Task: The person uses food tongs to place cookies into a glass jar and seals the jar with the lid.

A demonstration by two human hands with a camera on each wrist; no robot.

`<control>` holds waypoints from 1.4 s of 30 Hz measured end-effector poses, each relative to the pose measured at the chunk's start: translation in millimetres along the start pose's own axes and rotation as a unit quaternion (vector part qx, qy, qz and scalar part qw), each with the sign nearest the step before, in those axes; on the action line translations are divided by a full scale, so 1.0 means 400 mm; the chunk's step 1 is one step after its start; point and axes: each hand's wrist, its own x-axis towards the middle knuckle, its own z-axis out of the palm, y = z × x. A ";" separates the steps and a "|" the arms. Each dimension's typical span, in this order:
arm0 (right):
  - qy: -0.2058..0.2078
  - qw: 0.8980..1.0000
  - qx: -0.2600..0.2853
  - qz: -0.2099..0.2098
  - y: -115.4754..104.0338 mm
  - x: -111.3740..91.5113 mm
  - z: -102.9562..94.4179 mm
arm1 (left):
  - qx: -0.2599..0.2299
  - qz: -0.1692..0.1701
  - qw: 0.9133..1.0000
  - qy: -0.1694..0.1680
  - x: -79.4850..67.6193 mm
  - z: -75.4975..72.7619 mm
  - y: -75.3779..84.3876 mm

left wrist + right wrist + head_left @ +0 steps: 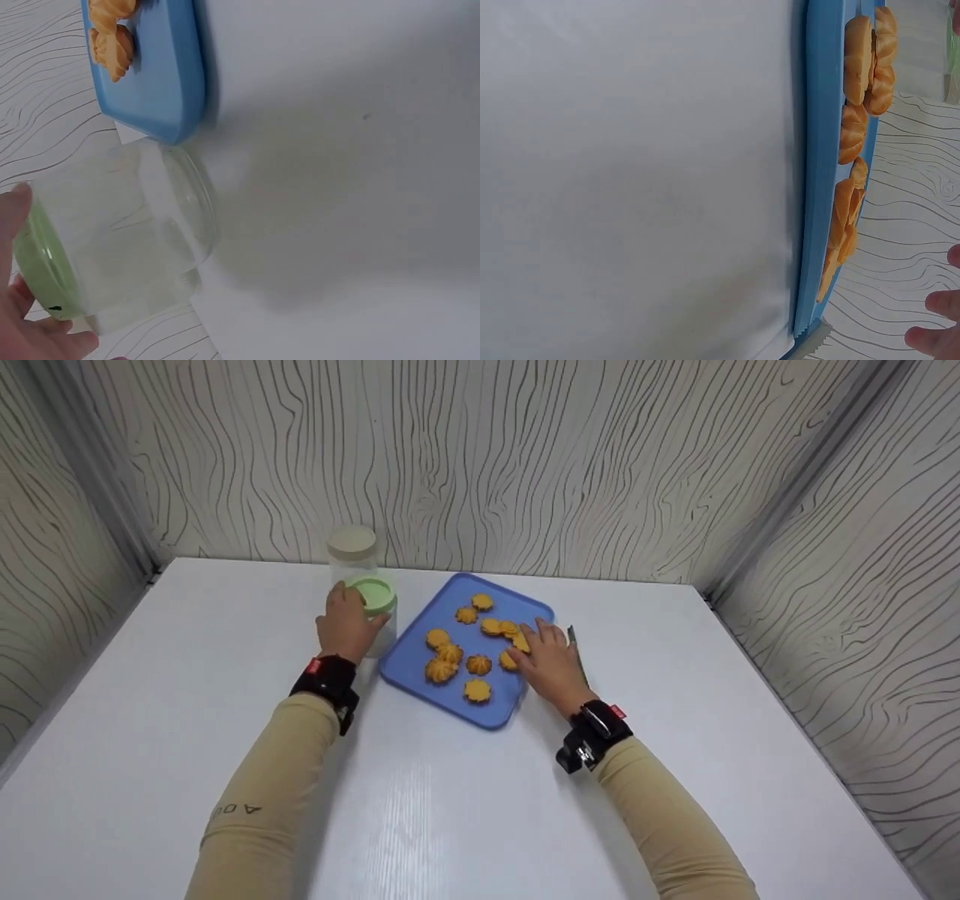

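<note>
My left hand [349, 624] holds a clear jar by its green lid [376, 594], thumb on one side and fingers on the other. In the left wrist view the jar's see-through body [120, 232] stands beside a corner of the blue tray. Several golden cookies [478, 691] lie on that tray [517, 601], some fluted, some showing flat sides. Over the tray's right edge, my right hand [553, 664] has its fingers spread near the cookies. The right wrist view shows its fingertips [941, 304] apart from the cookies, with nothing between them.
Behind the green-lidded jar stands another clear jar with a cream lid [352, 542]. A thin strip with a serrated edge [816, 339] lies at the tray's right side, partly behind my right hand. Wood-grain panels [480, 465] enclose the white table [420, 810] at back and sides.
</note>
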 end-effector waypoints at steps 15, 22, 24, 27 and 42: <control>-0.003 1.000 0.027 -0.009 -0.025 -0.002 0.010 | -0.070 0.008 0.996 0.050 -0.048 -0.002 -0.054; 0.002 1.000 0.023 -0.022 -0.041 -0.001 0.011 | -0.065 0.010 0.997 0.050 -0.070 -0.011 -0.072; 0.002 1.000 0.018 -0.025 -0.045 0.000 0.013 | -0.086 0.011 0.995 0.050 -0.076 -0.009 -0.077; -0.001 1.000 0.009 -0.025 -0.052 0.003 0.016 | -0.132 0.013 0.990 0.054 -0.081 -0.005 -0.083; -0.001 0.998 0.037 -0.052 -0.103 0.010 0.034 | -0.233 -0.019 0.972 0.000 -0.090 -0.007 -0.112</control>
